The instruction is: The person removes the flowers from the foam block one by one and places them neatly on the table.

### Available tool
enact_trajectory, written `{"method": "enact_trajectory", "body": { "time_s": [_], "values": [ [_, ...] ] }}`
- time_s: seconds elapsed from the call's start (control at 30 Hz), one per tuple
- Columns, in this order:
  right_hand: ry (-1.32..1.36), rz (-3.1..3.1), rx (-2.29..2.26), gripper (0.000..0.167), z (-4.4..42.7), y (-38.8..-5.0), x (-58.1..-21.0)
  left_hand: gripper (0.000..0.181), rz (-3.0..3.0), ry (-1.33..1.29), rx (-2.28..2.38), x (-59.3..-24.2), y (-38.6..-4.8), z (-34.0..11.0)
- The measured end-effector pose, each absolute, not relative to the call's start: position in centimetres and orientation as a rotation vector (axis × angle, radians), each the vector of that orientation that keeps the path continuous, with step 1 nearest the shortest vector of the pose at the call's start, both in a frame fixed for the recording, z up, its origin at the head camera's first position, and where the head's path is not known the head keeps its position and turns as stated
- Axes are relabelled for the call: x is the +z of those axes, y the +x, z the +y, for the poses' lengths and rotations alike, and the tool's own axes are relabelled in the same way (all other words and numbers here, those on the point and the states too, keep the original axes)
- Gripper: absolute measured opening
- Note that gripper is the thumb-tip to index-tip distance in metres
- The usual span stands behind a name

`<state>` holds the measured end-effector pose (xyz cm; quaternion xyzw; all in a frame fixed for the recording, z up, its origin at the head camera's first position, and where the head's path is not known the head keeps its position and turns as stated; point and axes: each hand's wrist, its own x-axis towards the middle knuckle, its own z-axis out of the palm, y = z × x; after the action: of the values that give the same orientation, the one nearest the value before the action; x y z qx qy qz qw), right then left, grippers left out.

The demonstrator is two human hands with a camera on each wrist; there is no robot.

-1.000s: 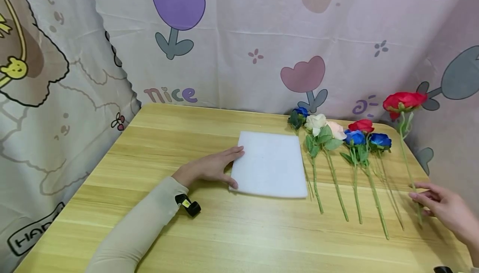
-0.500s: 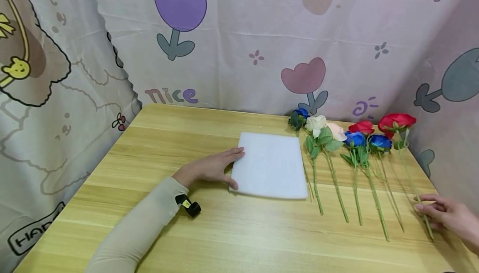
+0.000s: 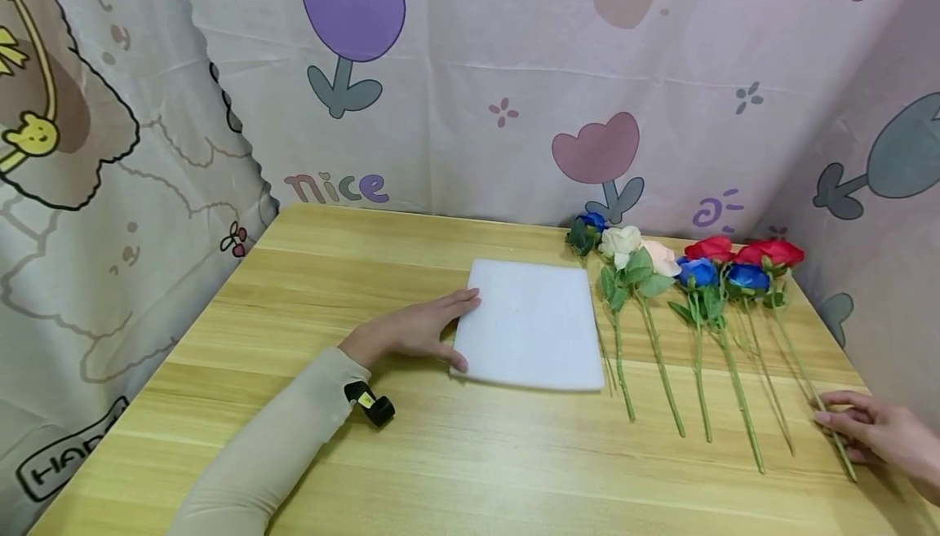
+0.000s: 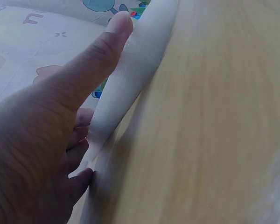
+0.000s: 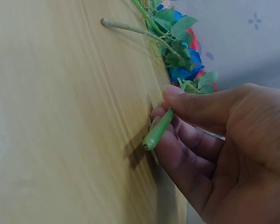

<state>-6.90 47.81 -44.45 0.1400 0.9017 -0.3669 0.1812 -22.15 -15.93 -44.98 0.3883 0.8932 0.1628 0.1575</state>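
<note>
At the far right of the table my right hand (image 3: 877, 434) pinches the lower stem of a red artificial rose (image 3: 780, 252) between thumb and fingers. The stem end (image 5: 156, 133) pokes out of the grip in the right wrist view. Its bloom is low, behind a blue rose (image 3: 749, 277). My left hand (image 3: 414, 330) rests against the left edge of a square white foam board (image 3: 529, 325) lying flat. In the left wrist view the thumb is straight along the foam edge (image 4: 135, 60), and the other fingers touch it farther along, partly hidden.
Left of the held rose lie several artificial roses in a row: another red rose (image 3: 708, 249), a blue rose (image 3: 696, 272), a pale pink rose (image 3: 660, 258), a white rose (image 3: 621, 241) and a dark-leaved blue rose (image 3: 590, 223). A printed curtain (image 3: 470, 71) hangs behind the table (image 3: 514, 471).
My right hand has lowered the red rose from a raised position until its bloom is beside the other flowers, shifting slightly toward me. The left hand and foam board have stayed put.
</note>
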Motion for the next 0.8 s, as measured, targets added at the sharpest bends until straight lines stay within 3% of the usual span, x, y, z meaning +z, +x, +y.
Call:
{"method": "enact_trajectory", "body": {
  "time_s": [0.8],
  "values": [
    [0.260,2.613,-0.927,0.077,46.7,-6.9,-44.1,0.120,2.562,1.099,0.479,-45.1,-22.1,-15.9]
  ]
}}
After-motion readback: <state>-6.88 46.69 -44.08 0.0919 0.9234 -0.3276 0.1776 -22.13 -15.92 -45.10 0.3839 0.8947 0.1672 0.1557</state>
